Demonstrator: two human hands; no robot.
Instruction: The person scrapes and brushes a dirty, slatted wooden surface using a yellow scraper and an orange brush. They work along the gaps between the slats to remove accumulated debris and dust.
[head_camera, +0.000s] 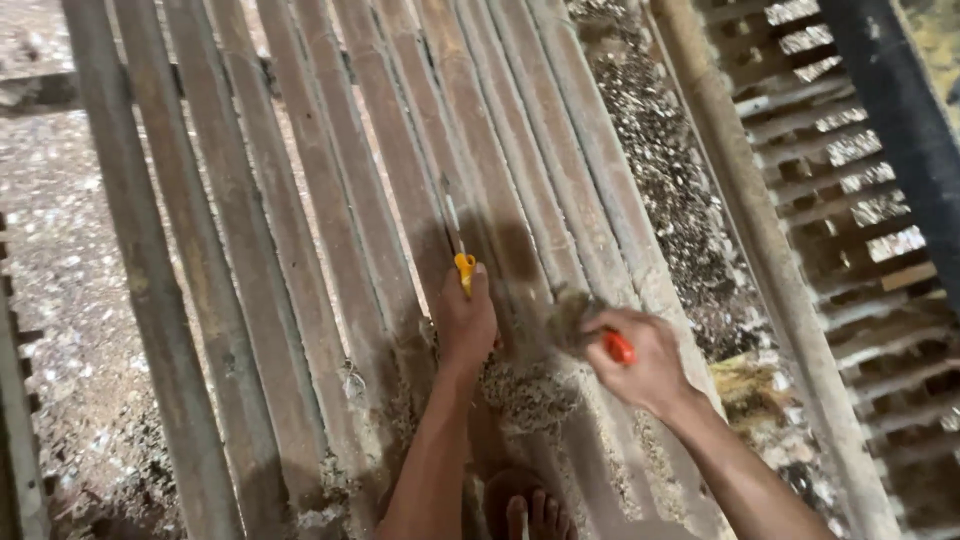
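Wooden slats (300, 250) run upward past a left hand (465, 325) clenched around a yellow-handled blade (462, 262) — thin, stiff, likely light, best gripped by its handle. Right hand (645, 365) closes on an orange-handled brush (590, 330) — bristles blurred over debris (525, 395).

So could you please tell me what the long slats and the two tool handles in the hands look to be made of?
The slats look like weathered wood or split bamboo: dull brown, rough, dusty, with lengthwise grain. The yellow handle in the left hand and the orange handle in the right hand look like smooth plastic, judging by their bright uniform colour.
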